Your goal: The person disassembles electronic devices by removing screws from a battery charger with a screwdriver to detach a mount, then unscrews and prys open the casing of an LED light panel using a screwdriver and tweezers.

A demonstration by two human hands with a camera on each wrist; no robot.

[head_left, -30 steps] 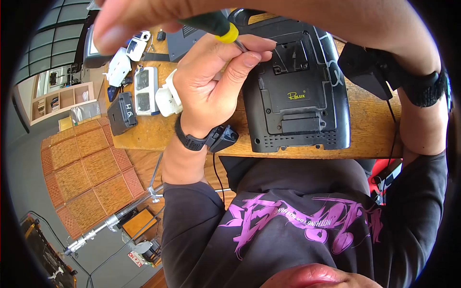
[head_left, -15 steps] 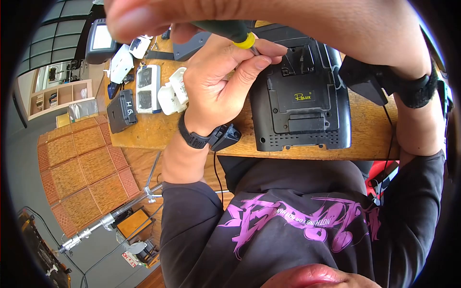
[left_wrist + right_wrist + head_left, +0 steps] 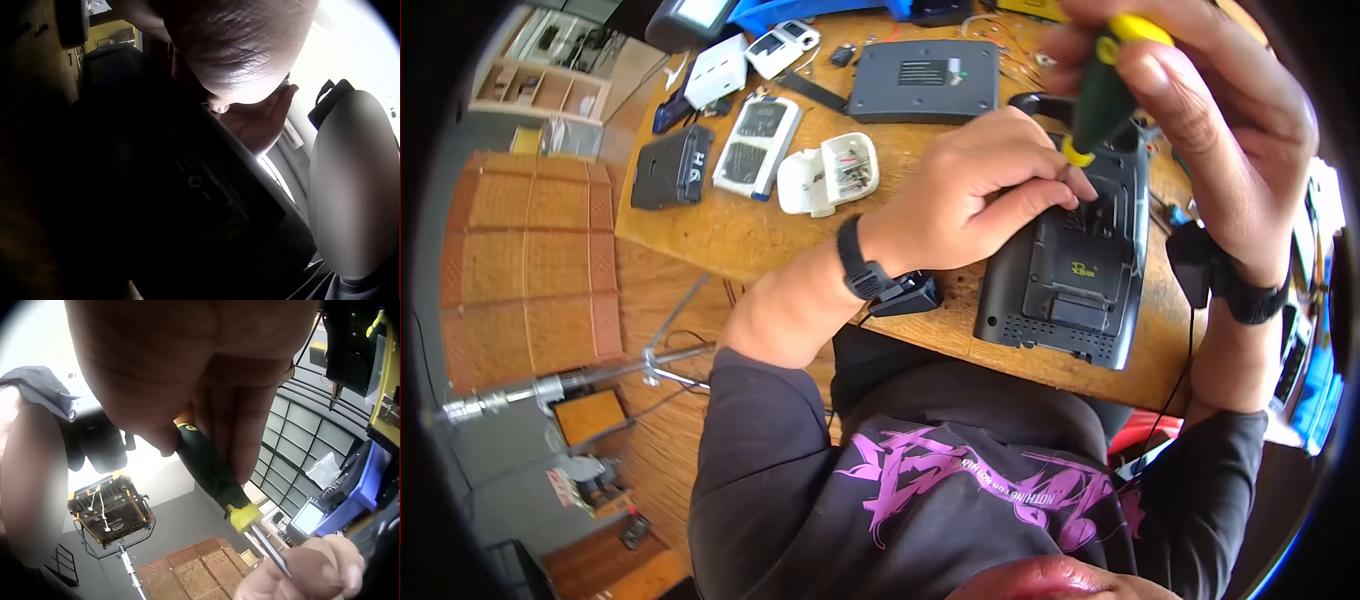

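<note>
In the head view, my right hand (image 3: 1225, 135) holds the dark green handle of a screwdriver (image 3: 1103, 105) with yellow ends, thumb and fingers around it. The screwdriver points down at a black casing (image 3: 1055, 285) that bears a yellow "Rolux" logo. My left hand (image 3: 960, 195) pinches the metal shaft low down, close over the recess in the casing. Those left fingertips (image 3: 328, 572) show around the shaft in the right wrist view, and they hide the screwdriver's tip. The left wrist view is dark, with the left palm (image 3: 244, 50) above the casing's side.
Left of the casing lies an open white box (image 3: 802, 188) with screws in one half. Beyond it are a white device (image 3: 758, 147), a black box marked H6 (image 3: 668, 170) and a flat grey unit (image 3: 925, 78). A blue bin (image 3: 815, 15) stands at the back.
The head view has swung, so the casing and hands appear farther right and the white box shows whole. My right hand has changed its hold on the handle; the left still pinches the shaft.
</note>
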